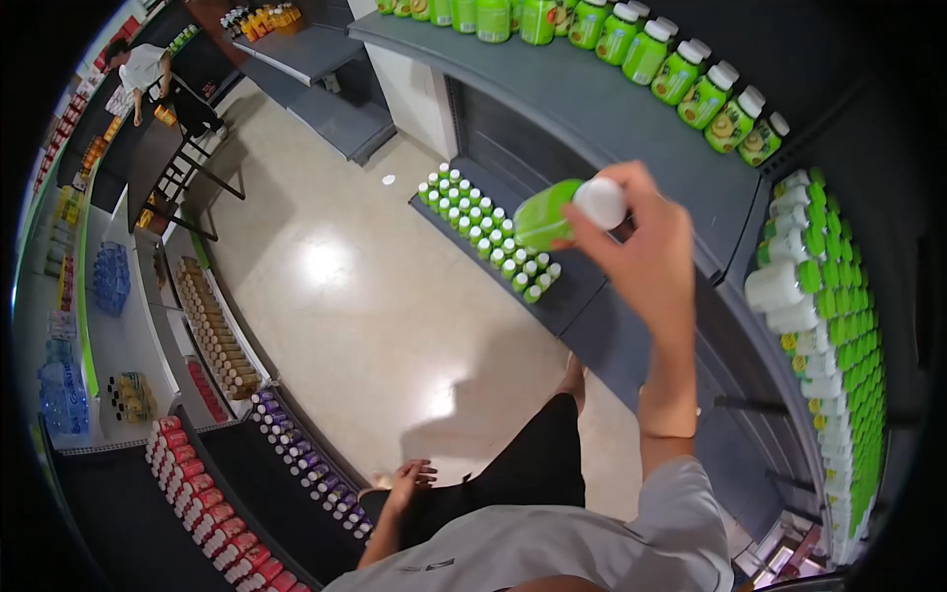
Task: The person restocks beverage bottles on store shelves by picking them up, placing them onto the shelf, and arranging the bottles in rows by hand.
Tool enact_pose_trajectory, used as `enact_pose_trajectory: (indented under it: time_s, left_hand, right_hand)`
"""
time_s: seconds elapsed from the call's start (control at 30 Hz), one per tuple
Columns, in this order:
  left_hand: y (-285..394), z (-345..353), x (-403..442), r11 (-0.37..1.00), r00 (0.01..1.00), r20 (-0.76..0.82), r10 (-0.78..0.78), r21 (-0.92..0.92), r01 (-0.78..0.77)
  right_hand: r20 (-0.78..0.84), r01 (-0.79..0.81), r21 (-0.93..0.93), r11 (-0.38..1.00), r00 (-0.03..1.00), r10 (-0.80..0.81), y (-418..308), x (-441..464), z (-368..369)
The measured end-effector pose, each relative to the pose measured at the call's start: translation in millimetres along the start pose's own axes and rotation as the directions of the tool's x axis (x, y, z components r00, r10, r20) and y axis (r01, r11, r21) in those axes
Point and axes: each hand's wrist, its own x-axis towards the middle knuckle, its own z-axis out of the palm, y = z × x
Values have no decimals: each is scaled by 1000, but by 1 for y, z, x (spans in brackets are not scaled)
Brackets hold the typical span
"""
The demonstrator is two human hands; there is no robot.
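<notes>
In the head view, we stand on a pale, shiny floor (326, 345) between shop shelves. Our right hand (646, 237) is clamped around a green bottle (546, 217) near its white cap, in the air beside the grey shelf (592, 109). Our left hand (410, 481) hangs low, fingers loosely apart. Label print is too small to read. Bare floor stretches between the shelf edges.

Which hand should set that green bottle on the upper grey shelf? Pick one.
The right hand, probably: it grips the green bottle near its white cap and is on the same side as the upper grey shelf. The left hand is low, on the other side, holding nothing visible.
</notes>
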Motion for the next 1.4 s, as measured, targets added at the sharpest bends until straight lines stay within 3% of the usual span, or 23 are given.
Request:
enact_pose_trajectory:
  time_s: [0.13,0.17,0.23,0.3,0.37,0.43,0.5,0.57,0.6,0.63,0.67,0.7,0.77,0.83,0.87,0.93,0.97,1.0,1.03,1.13,1.23,1.33,1.4]
  left_hand:
    - [-75,-46,16,986,997,22,74,-150,-70]
    - [-60,-38,2,999,999,-11,38,-9,-38]
    - [-61,-50,5,989,991,110,77,117,-90]
    - [-21,-39,-4,957,994,107,-34,289,2]
    - [14,-17,2,885,986,168,7,458,-84]
    - [48,15,32,814,931,358,69,519,-260]
    - [119,87,20,861,948,306,-85,502,-85]
    - [142,128,61,711,894,433,118,592,-380]
    - [161,156,64,442,799,512,315,666,-601]
    - [189,189,46,279,687,577,441,640,-716]
    - [231,231,5,425,662,640,389,514,-746]
    - [241,244,0,470,592,708,386,401,-786]
    - [264,265,-17,312,400,822,405,287,-906]
    - [268,267,-15,286,383,797,467,274,-918]
    - [269,266,-17,277,376,793,480,269,-922]
    - [274,246,-21,414,489,758,431,316,-854]
    - [273,245,-23,487,526,770,360,327,-810]
    - [271,250,-25,453,457,803,383,267,-850]
    - [267,255,-25,417,397,817,418,215,-883]
    - [256,268,-22,558,477,800,364,223,-799]
    - [262,288,-3,366,425,866,264,317,-875]
    - [257,285,1,365,444,848,290,331,-870]
    - [256,265,-10,472,511,816,271,350,-809]
  right_hand:
    - [47,-147,42,988,988,145,-10,-105,79]
    - [108,-222,38,974,970,217,-19,-128,85]
    - [219,-374,68,925,910,352,-19,-162,90]
    - [262,-356,-43,933,898,355,-35,-174,76]
    - [280,-309,-173,935,895,348,-40,-177,49]
    - [272,-313,-110,943,903,332,-35,-178,24]
    - [268,-269,-147,952,916,300,-16,-179,4]
    - [326,-294,-137,946,888,324,-6,-178,-22]
    - [328,-272,-192,943,888,322,1,-180,-32]
    - [331,-256,-234,938,886,324,4,-185,-36]
    - [277,-234,-217,948,916,290,13,-191,-35]
    - [256,-274,-230,934,909,329,14,-195,-38]
    - [231,-318,-244,916,898,374,16,-196,-35]
    - [216,-327,-297,897,892,397,20,-204,-18]
    - [199,-346,-293,892,890,410,19,-210,-8]
    - [225,-452,-248,857,833,505,6,-218,1]
    - [75,-284,-238,929,948,309,14,-232,20]
    - [153,-364,-280,889,897,415,-3,-228,10]
    - [140,-333,-300,894,912,386,-1,-232,8]
    - [145,-416,-366,833,858,492,11,-246,8]
    - [146,-491,-323,809,819,555,24,-249,-17]
    - [233,-512,-242,824,794,562,32,-253,-24]
    - [336,-455,-275,847,780,528,25,-248,-19]
